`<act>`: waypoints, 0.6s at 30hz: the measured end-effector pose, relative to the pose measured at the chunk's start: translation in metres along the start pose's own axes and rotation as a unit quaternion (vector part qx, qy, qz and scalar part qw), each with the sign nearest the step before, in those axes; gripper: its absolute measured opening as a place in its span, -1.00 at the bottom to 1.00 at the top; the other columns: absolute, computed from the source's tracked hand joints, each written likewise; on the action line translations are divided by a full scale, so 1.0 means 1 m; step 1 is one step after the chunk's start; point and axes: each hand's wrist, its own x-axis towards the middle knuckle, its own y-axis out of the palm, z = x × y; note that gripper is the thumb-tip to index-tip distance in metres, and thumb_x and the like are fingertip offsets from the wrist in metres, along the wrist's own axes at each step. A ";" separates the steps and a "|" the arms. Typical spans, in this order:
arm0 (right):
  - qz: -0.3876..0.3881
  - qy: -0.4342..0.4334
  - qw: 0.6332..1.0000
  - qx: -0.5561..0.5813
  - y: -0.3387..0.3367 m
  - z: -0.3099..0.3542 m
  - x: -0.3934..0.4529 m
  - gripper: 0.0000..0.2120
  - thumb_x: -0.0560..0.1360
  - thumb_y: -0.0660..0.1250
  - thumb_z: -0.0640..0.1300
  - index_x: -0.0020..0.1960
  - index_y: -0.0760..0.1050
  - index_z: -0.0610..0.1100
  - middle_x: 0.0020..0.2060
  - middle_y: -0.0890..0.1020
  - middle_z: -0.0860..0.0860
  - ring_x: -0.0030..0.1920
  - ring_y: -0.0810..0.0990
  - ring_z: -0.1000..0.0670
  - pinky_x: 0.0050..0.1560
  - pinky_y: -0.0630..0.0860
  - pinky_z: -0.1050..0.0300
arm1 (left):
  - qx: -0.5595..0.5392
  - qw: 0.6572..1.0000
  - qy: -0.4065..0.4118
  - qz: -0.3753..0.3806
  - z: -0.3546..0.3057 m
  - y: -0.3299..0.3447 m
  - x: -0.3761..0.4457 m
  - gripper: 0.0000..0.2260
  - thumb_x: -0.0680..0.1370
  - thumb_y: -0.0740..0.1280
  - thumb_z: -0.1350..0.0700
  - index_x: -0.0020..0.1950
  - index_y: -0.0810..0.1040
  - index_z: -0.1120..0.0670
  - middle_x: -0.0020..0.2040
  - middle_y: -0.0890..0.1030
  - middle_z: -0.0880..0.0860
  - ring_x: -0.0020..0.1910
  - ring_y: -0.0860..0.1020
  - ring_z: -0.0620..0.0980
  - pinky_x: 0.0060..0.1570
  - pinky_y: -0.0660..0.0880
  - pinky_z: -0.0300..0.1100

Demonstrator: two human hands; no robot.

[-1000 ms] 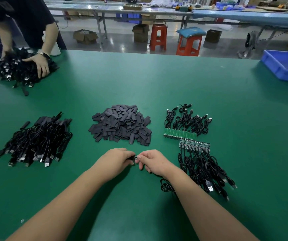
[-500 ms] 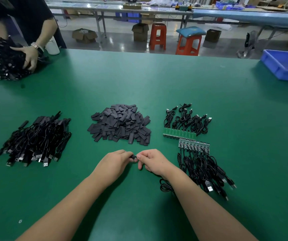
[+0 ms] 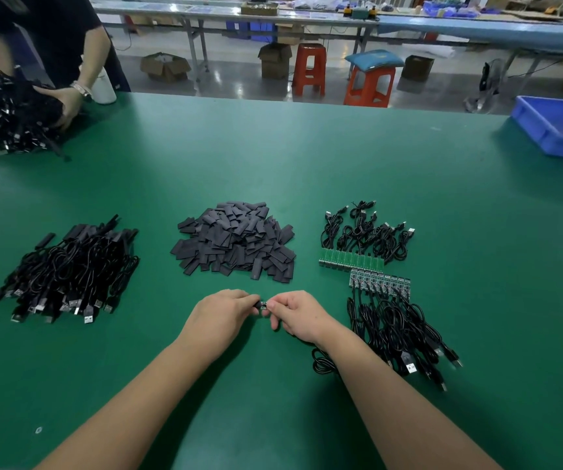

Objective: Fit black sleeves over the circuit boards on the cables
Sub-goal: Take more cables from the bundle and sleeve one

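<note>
The left hand point(image 3: 220, 315) and right hand point(image 3: 295, 315) meet knuckle to knuckle low over the green mat point(image 3: 307, 164), both with fingers curled in a fine pinch. Between their fingertips sits a small circuit board point(image 3: 264, 303), its speckled face just showing, with the dark end of a sleeve point(image 3: 257, 304) at the left fingertips; how far the sleeve covers the board cannot be told. The left hand pinches the sleeve, the right pinches the board, and a thin black cable point(image 3: 322, 362) loops out from under the right wrist. Both forearms are bare and stretch forward from the bottom edge, converging at the hands. Just beyond the hands lies a loose heap of flat, matte, dark grey sleeves point(image 3: 236, 240), rectangular and overlapping. To the right, two rows of small boards point(image 3: 351, 261), one green and one darker, lie edge to edge with glossy coiled cables point(image 3: 399, 329) trailing from them. To the left sits a tangled pile of sleeved cables point(image 3: 66, 266) with metal USB plugs. At the far left corner a second person's hand point(image 3: 64, 103) grips a large cable bundle point(image 3: 15, 117). A blue plastic bin point(image 3: 558, 127) stands at the far right.
</note>
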 end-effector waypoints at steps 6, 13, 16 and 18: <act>-0.010 -0.007 1.000 -0.017 0.002 0.002 -0.002 -0.70 0.67 0.19 -0.06 -0.18 0.58 0.01 -0.39 0.65 0.10 -0.52 0.36 0.11 -0.41 0.37 0.20 | 0.124 0.990 0.003 0.071 -0.009 0.002 0.009 -0.85 0.63 0.19 0.06 0.17 0.47 -0.03 0.00 0.54 -0.02 0.02 0.54 0.05 -0.17 0.34 -0.13; -0.013 -0.015 0.998 -0.065 0.001 0.005 -0.004 -0.64 0.67 0.19 -0.02 -0.28 0.55 0.05 -0.56 0.54 0.19 -0.56 0.35 0.13 -0.44 0.36 0.24 | 0.117 0.991 0.029 0.058 -0.002 0.006 0.006 -0.76 0.61 0.17 0.13 0.25 0.46 0.01 0.01 0.56 -0.01 0.03 0.50 0.03 -0.06 0.40 -0.11; -0.013 -0.020 0.997 -0.078 0.001 0.005 -0.004 -0.65 0.67 0.18 -0.02 -0.26 0.55 0.08 -0.58 0.54 0.23 -0.59 0.36 0.17 -0.45 0.38 0.29 | 0.112 0.991 0.034 0.058 -0.001 0.008 0.005 -0.74 0.60 0.18 0.15 0.27 0.47 0.01 0.03 0.56 -0.01 0.05 0.50 0.03 -0.04 0.40 -0.12; -0.009 -0.025 0.996 -0.089 0.001 0.005 -0.004 -0.67 0.67 0.18 -0.01 -0.22 0.56 0.09 -0.57 0.54 0.24 -0.59 0.39 0.19 -0.44 0.38 0.31 | 0.110 0.991 0.040 0.067 -0.003 0.008 0.006 -0.74 0.59 0.19 0.16 0.27 0.47 0.02 0.04 0.56 0.00 0.06 0.51 0.04 -0.02 0.41 -0.11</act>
